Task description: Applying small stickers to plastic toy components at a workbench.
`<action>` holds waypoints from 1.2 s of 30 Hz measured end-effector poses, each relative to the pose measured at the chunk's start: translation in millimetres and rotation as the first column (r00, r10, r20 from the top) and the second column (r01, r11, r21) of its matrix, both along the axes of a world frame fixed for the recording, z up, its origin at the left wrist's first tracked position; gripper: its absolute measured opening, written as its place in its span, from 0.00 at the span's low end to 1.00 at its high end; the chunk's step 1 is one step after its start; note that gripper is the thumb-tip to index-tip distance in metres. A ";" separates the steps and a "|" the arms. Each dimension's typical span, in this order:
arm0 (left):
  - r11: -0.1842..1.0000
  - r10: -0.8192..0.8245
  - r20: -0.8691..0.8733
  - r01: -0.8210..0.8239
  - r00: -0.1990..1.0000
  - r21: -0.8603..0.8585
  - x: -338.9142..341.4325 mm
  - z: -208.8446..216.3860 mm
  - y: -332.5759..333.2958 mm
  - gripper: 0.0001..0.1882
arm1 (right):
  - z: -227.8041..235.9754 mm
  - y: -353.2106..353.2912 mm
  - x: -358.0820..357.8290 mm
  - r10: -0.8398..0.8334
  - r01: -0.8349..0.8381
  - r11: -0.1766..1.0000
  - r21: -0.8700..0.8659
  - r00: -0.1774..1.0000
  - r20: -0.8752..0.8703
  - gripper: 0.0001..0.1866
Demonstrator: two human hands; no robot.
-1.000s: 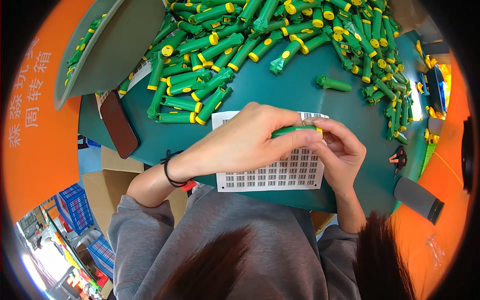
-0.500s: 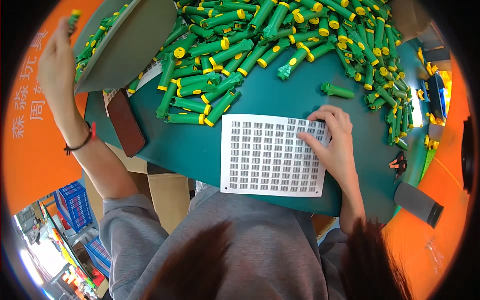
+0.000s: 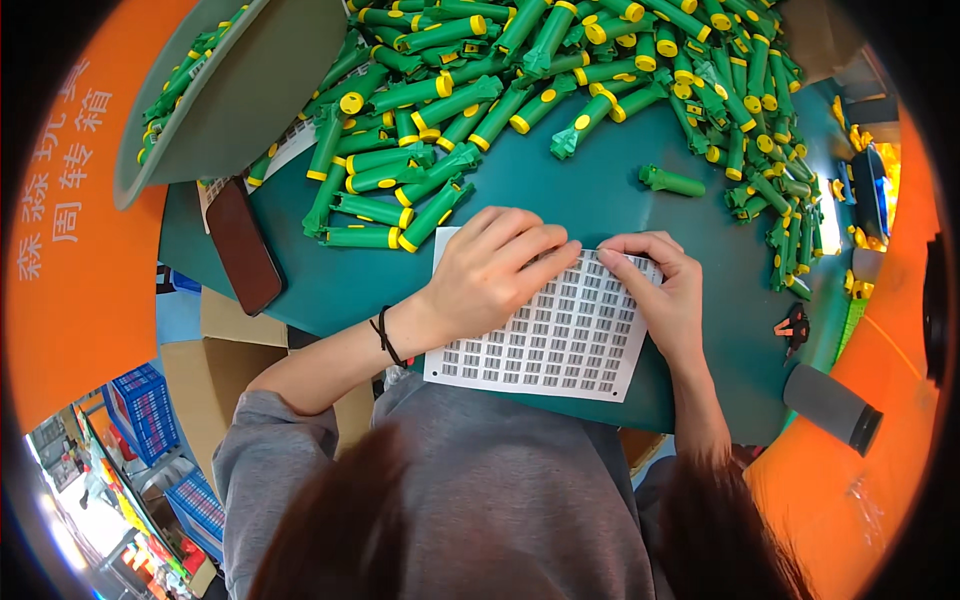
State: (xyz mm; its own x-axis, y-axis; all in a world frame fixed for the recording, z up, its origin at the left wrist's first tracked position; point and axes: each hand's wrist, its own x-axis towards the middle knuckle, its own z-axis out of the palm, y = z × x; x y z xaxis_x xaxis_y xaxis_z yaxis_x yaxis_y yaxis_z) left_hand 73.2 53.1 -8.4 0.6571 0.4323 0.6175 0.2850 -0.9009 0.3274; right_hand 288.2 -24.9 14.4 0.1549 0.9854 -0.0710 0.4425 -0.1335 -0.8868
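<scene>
A white sheet of small printed labels (image 3: 545, 340) lies on the green table (image 3: 590, 200) in front of me, slightly turned. My left hand (image 3: 495, 275) is over its upper part, fingers curled with the tips together near the top edge. Whatever is between those tips is too small to make out. Thumb and index finger of my right hand (image 3: 665, 290) pinch the sheet's top edge, close to the left fingertips. Beyond the sheet lies a big heap of green tubes with yellow ends (image 3: 470, 100). A single green tube (image 3: 670, 181) lies apart, above my right hand.
A grey-green bin (image 3: 240, 115) holding more tubes tilts at the upper left. Below it lies a dark brown phone-like slab (image 3: 243, 250). Small black clippers (image 3: 793, 330) and a grey cylinder (image 3: 833, 408) are at the right. An open cardboard box (image 3: 205, 375) stands below the table's left edge.
My left hand has come from the bin at the upper left, where it held a green and yellow tube, onto the label sheet. The tube has left it. The sheet has turned slightly.
</scene>
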 end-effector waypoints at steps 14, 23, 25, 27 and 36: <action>0.999 0.008 0.113 -0.002 0.994 -0.053 4.1 0.1 3.4 0.09 | 2.9 3.7 -2.9 -0.035 0.036 0.999 -0.021 0.999 0.036 0.06; 0.897 0.201 0.319 -0.043 0.926 -0.439 -1.2 4.4 12.9 0.09 | 24.1 120.8 6.8 0.227 -0.668 0.724 0.170 0.464 0.856 0.21; 0.882 0.211 0.340 -0.029 0.917 -0.470 -0.7 5.7 13.8 0.08 | 32.6 115.9 8.4 0.240 -0.692 0.714 0.109 0.388 0.890 0.18; 0.859 0.207 0.368 0.011 0.906 -0.512 -2.5 8.7 14.6 0.07 | 35.5 91.1 4.9 0.193 -0.415 0.837 0.357 0.834 0.517 0.14; 0.668 -0.250 0.399 0.456 0.882 -0.589 0.9 57.7 20.3 0.05 | 22.7 4.9 -6.3 0.142 -0.269 0.958 -0.098 0.742 -0.655 0.18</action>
